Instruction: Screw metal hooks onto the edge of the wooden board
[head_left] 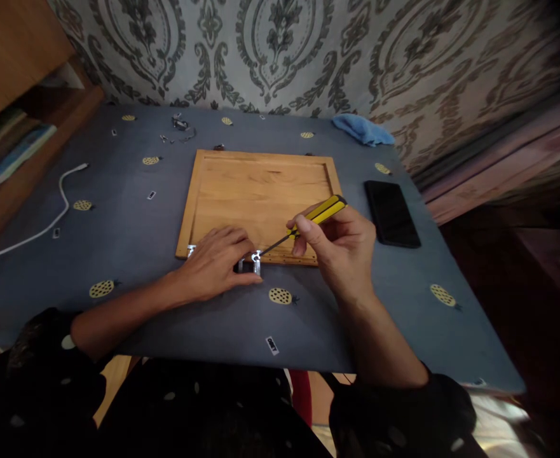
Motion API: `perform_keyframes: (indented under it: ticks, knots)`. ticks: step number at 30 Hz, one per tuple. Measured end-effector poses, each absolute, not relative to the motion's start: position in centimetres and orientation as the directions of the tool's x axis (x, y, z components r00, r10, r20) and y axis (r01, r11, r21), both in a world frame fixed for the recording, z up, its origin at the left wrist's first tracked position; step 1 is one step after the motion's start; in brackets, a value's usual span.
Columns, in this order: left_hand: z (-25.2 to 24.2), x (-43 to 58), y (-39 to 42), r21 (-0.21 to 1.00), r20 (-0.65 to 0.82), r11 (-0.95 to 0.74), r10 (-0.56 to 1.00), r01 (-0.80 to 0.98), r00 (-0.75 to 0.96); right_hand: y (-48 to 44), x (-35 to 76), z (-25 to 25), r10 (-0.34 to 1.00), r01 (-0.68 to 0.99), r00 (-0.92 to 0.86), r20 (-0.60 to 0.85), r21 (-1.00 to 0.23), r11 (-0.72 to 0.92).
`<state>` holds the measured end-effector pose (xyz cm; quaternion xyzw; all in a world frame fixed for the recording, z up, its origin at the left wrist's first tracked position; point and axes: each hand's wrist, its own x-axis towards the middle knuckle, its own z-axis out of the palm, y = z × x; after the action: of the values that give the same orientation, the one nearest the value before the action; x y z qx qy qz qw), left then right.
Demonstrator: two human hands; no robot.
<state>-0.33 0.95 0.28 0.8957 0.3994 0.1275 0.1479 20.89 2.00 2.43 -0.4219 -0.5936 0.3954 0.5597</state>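
Note:
My right hand (341, 245) is closed around a screwdriver (320, 216) with a yellow and black handle. Its thin shaft slants down to the left, and the tip meets a shiny metal fitting (257, 257) at the near edge of a wooden panel (260, 191). My left hand (220, 257) lies over that edge, thumb below and fingers above, holding the fitting against the panel. Most of the fitting is hidden under this hand. Another bright metal piece (191, 250) shows at the panel's near left corner; whether the two are joined I cannot tell.
A patterned grey cloth (131, 229) covers the table. Right of the panel lies a black phone (393, 214), with a blue rag (363, 130) behind. Small metal parts (179, 124) lie at the back left. A white cable (63, 197) and a wooden shelf (36, 130) are on the left.

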Motion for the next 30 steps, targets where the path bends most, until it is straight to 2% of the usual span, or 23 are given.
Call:
perform_keyframes:
  ticks: [11,18,24,30]
  knots:
    - [0.3,-0.2,0.9,0.362,0.090,-0.622,0.765,0.695,0.638,1.9,20.5,2.4,0.948,0.047,-0.095,0.303,-0.950,0.308]
    - [0.2,-0.3,1.0,0.366,0.092,-0.627,0.759,0.687,0.644,1.7,21.4,3.0,0.940,0.031,-0.210,0.271,-0.959,0.283]
    - [0.1,-0.3,1.0,0.375,0.112,-0.632,0.757,0.678,0.643,1.9,21.1,3.2,0.954,0.033,-0.124,0.272,-0.960,0.278]
    - [0.3,-0.2,1.0,0.364,0.080,-0.622,0.762,0.693,0.642,1.9,21.6,2.9,0.948,-0.003,-0.194,0.252,-0.967,0.257]
